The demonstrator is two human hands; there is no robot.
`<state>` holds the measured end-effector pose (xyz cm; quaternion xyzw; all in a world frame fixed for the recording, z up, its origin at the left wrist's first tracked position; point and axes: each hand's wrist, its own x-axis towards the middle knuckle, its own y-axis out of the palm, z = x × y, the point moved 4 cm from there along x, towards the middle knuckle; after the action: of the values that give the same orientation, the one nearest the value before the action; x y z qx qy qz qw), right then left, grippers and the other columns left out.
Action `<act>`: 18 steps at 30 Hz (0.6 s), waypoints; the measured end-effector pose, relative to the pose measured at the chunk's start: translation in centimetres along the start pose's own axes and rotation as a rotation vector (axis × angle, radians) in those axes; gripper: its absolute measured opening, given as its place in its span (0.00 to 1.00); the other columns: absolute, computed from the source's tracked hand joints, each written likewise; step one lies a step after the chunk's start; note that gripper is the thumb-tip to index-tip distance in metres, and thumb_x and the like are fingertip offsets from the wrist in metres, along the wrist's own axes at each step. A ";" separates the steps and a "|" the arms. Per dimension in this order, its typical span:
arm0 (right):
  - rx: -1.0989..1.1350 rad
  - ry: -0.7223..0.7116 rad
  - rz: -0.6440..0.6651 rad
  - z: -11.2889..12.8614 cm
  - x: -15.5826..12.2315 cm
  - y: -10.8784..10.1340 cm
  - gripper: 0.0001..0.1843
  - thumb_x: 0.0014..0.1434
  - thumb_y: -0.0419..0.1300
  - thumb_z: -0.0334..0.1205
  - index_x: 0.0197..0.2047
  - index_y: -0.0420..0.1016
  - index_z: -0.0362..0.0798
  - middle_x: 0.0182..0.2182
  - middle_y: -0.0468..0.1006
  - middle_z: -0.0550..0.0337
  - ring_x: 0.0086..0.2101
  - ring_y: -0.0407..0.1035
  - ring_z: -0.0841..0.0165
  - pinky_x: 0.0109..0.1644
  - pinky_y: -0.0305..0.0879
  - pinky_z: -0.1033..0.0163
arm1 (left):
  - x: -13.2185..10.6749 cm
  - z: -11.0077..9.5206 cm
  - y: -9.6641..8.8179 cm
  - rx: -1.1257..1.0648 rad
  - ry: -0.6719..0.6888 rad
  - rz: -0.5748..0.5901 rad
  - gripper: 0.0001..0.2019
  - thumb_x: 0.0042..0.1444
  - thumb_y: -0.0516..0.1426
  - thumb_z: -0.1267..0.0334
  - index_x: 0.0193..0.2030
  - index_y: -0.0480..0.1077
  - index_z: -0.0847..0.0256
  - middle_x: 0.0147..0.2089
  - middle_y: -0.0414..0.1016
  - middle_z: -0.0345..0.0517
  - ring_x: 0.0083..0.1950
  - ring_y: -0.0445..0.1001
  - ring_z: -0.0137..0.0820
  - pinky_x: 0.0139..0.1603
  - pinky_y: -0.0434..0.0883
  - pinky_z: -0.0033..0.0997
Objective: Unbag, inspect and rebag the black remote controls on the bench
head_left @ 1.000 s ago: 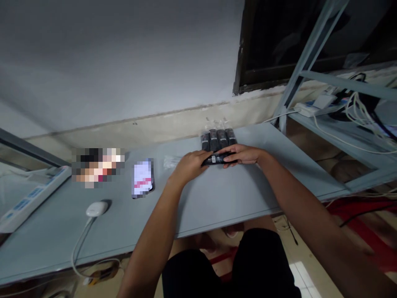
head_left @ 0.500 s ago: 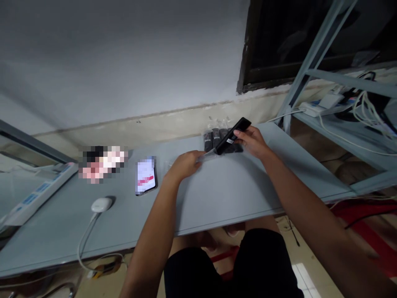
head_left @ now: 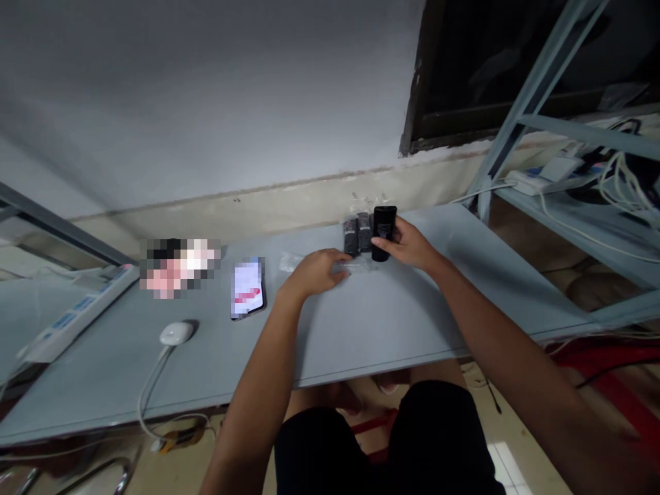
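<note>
My right hand is closed around a black, flat, oblong device with rounded ends and small pale print. The device stands nearly upright over the back of the table. To its left, my left hand pinches a clear plastic bag, which stretches to the right below the device. Behind the device lie several dark items in clear wrapping, partly hidden by it. Another piece of clear plastic shows just left of my left hand.
On the grey table are a lit phone, a blurred pink-and-white item and a white round charger with a cable. A power strip runs along the left. A metal shelf with cables stands right.
My right hand has turned the device from a slant to nearly upright and moved it off the bag's mouth. The bag in my left hand now hangs lower, near the tabletop.
</note>
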<state>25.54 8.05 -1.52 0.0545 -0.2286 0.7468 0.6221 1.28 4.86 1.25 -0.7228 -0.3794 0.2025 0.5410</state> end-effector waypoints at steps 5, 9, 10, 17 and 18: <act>-0.015 0.022 0.181 -1.8 -0.1 1.1 0.26 0.57 0.72 0.53 0.53 0.74 0.50 0.45 0.82 0.50 0.46 0.78 0.54 0.57 0.76 0.41 | 0.0 -0.7 0.1 -0.039 0.061 -0.002 0.18 0.63 0.61 0.61 0.59 0.78 0.55 0.58 0.83 0.48 0.57 0.81 0.44 0.60 0.76 0.46; 0.051 0.008 0.111 -1.2 -0.1 1.1 0.29 0.59 0.72 0.56 0.58 0.73 0.54 0.47 0.82 0.54 0.49 0.77 0.56 0.57 0.77 0.46 | -0.1 -1.5 0.0 -0.095 0.109 -0.033 0.15 0.63 0.60 0.63 0.55 0.79 0.55 0.56 0.84 0.46 0.55 0.82 0.43 0.59 0.76 0.46; 0.068 0.033 0.090 -1.0 -0.1 1.1 0.28 0.60 0.71 0.58 0.57 0.73 0.54 0.46 0.82 0.56 0.47 0.78 0.57 0.54 0.78 0.48 | -0.1 -1.7 -0.1 -0.103 0.121 -0.046 0.14 0.64 0.59 0.62 0.55 0.79 0.55 0.55 0.84 0.47 0.54 0.82 0.43 0.59 0.76 0.46; 0.090 0.186 -0.140 0.5 -0.1 0.2 0.28 0.51 0.76 0.63 0.40 0.74 0.50 0.30 0.82 0.57 0.26 0.76 0.67 0.22 0.68 0.67 | 0.2 -3.1 -1.1 -0.019 0.246 -0.379 0.13 0.69 0.58 0.59 0.55 0.79 0.57 0.54 0.82 0.51 0.57 0.78 0.43 0.62 0.75 0.49; 0.109 0.194 -0.183 0.6 -0.1 0.1 0.30 0.49 0.77 0.63 0.40 0.73 0.50 0.31 0.82 0.57 0.26 0.77 0.67 0.22 0.69 0.67 | 0.2 -3.2 -1.1 0.013 0.258 -0.422 0.13 0.69 0.58 0.60 0.56 0.78 0.57 0.55 0.82 0.51 0.59 0.77 0.43 0.63 0.74 0.49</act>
<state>25.35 7.72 -1.07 0.0363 -0.1205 0.7000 0.7030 3.29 3.18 3.34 -0.6438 -0.4483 -0.0066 0.6201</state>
